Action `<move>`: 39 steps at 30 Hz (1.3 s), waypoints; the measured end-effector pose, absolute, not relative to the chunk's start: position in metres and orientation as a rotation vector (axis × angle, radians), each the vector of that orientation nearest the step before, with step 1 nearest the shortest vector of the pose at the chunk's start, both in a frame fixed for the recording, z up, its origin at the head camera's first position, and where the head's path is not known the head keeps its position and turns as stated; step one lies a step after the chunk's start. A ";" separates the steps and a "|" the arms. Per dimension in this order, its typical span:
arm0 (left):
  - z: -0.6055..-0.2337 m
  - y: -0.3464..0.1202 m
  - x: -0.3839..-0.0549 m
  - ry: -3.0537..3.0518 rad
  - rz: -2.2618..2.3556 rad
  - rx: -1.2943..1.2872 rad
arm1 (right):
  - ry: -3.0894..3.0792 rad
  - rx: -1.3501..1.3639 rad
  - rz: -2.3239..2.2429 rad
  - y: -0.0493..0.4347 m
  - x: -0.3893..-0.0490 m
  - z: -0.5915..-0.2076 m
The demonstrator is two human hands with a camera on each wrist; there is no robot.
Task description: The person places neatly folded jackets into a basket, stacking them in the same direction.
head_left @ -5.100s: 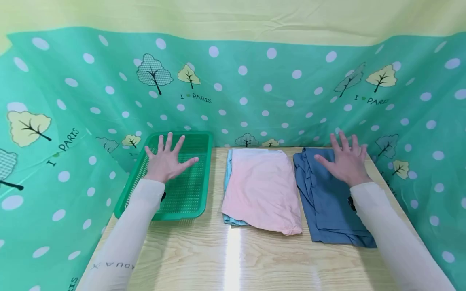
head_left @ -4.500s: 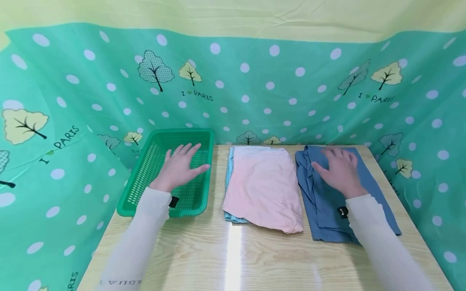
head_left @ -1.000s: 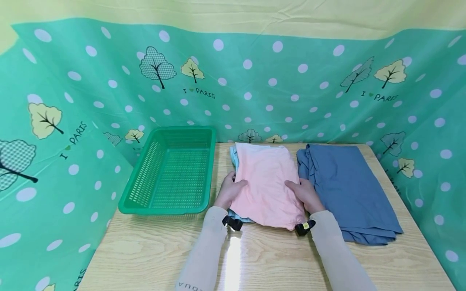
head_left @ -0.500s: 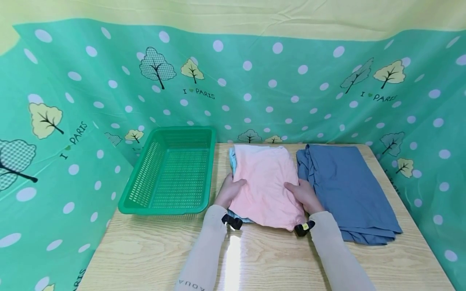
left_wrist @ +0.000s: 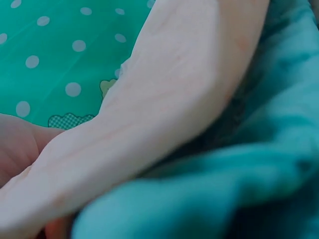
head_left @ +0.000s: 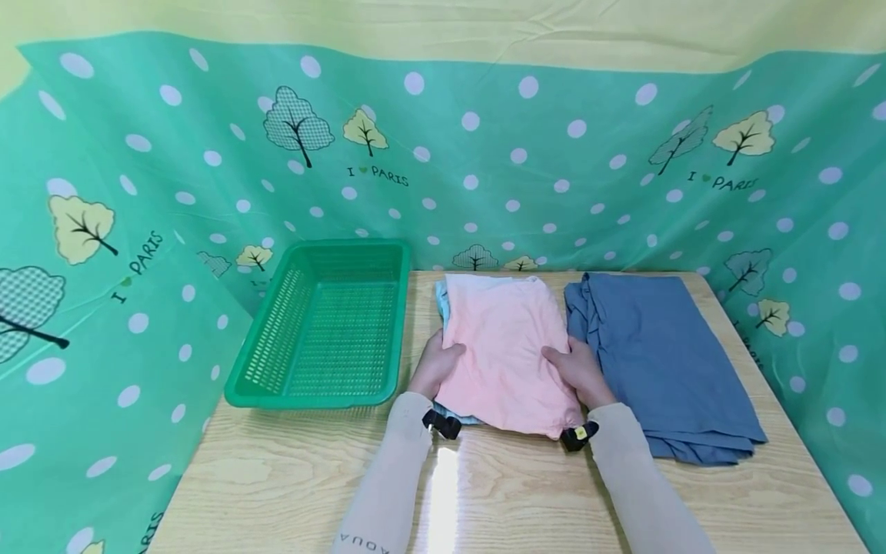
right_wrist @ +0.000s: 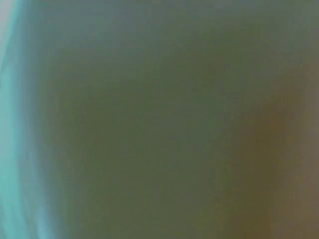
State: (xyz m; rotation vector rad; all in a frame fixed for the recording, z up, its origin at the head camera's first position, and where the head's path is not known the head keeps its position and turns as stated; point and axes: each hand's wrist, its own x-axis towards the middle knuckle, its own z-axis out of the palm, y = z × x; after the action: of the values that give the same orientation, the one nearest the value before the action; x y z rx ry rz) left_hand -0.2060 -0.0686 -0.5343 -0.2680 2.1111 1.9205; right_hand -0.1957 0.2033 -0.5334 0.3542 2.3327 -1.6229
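Note:
A pink folded cloth (head_left: 508,346) lies in the middle of the table, over a light-blue cloth (head_left: 443,308) that shows along its left and lower edges. My left hand (head_left: 436,363) grips the pink cloth's left side, thumb on top. Opposite, my right hand (head_left: 580,371) holds the right side, its thumb also on top; the other fingers are mostly hidden. In the left wrist view, the pink cloth's edge (left_wrist: 164,89) passes between thumb and finger, above the teal-looking folds of the lower cloth (left_wrist: 199,199). The right wrist view is too blurred to read.
To the left stands a green plastic basket (head_left: 400,331) with perforated walls. A dark-blue folded cloth (head_left: 671,362) lies on the right, close beside my right hand. The wooden table (head_left: 291,477) meets a green dotted curtain (head_left: 484,154) at the back and sides.
Several seconds ago my hands were spread above the basket and the dark-blue cloth. They came inward to grip the pink cloth's sides. Over the last second almost nothing moved.

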 end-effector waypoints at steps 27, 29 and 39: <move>-0.521 -0.067 -0.198 2.171 1.988 -0.197 | 2.461 0.338 -1.644 0.196 -0.192 -0.526; -0.517 -0.067 -0.196 2.182 1.993 -0.181 | 2.471 0.326 -1.649 0.195 -0.192 -0.523; -0.488 -0.064 -0.189 2.345 1.884 -0.124 | 2.536 0.274 -1.662 0.191 -0.190 -0.509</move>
State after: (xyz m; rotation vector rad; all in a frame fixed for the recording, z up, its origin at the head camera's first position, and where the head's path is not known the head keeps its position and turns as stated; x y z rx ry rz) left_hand -0.1886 -0.0641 -0.4884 -0.1240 2.3448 1.8840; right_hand -0.1898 0.1911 -0.5087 0.2742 2.5359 -1.6621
